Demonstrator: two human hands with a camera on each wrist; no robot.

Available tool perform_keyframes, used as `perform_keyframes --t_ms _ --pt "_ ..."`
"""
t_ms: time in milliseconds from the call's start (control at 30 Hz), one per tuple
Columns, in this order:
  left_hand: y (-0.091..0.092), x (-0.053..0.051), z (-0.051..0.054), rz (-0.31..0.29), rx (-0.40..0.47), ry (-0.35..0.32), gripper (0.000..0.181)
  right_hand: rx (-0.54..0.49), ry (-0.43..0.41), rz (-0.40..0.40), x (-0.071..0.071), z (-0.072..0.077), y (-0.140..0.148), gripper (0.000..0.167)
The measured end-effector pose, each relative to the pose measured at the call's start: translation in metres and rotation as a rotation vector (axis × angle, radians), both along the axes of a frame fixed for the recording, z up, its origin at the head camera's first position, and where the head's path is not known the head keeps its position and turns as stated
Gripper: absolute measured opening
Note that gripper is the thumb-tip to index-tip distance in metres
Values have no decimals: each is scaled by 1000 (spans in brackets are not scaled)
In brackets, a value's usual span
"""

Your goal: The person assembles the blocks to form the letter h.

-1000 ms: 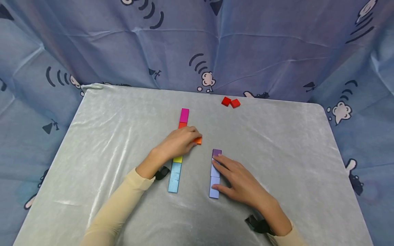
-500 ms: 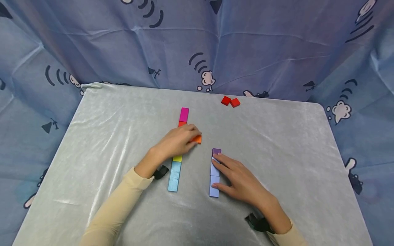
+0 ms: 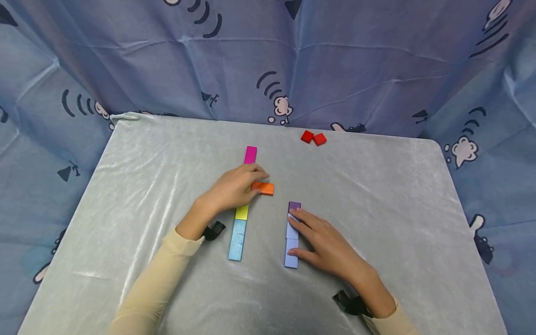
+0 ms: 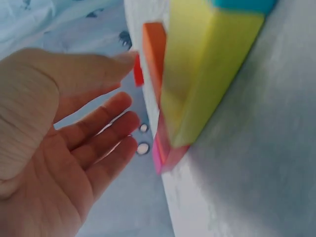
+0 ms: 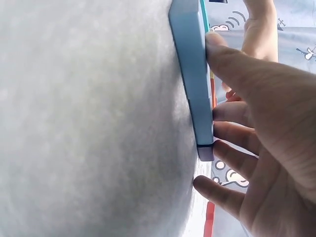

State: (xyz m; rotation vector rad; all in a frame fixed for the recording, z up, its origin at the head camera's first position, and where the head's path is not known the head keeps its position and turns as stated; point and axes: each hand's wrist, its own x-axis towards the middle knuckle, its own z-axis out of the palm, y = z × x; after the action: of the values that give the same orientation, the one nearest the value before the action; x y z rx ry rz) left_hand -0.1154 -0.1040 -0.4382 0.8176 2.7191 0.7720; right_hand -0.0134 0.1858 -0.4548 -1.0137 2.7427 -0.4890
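Note:
My left hand (image 3: 235, 187) hovers over the left row of blocks, its thumb and fingers apart with nothing between them. An orange block (image 3: 264, 188) lies crosswise by its fingertips. The row shows a magenta block (image 3: 250, 155) at the far end, a yellow block (image 3: 241, 212) and light blue blocks (image 3: 237, 239); the hand hides its middle. My right hand (image 3: 331, 244) rests its fairly straight fingertips along the second row, on lavender blocks (image 3: 291, 253) behind which sits a purple block (image 3: 295, 205). In the left wrist view, the palm is turned up beside the yellow block (image 4: 202, 74).
Two small red blocks (image 3: 314, 138) lie near the table's back edge. A pale grey cloth covers the table (image 3: 377, 200). A blue patterned curtain (image 3: 251, 60) hangs behind and along both sides.
My left hand has drawn back to the left and let go of the orange block, which now shows more fully. My right hand and its row have stayed in place.

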Motion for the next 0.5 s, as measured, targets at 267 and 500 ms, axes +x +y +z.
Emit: perform_keyframes --t_ms 267,500 --pt "-7 -1 5 12 -29 -49 51 12 -16 -9 1 2 0 84" --pt "-1 3 2 2 -35 -36 48 -12 -9 5 1 1 0 84"
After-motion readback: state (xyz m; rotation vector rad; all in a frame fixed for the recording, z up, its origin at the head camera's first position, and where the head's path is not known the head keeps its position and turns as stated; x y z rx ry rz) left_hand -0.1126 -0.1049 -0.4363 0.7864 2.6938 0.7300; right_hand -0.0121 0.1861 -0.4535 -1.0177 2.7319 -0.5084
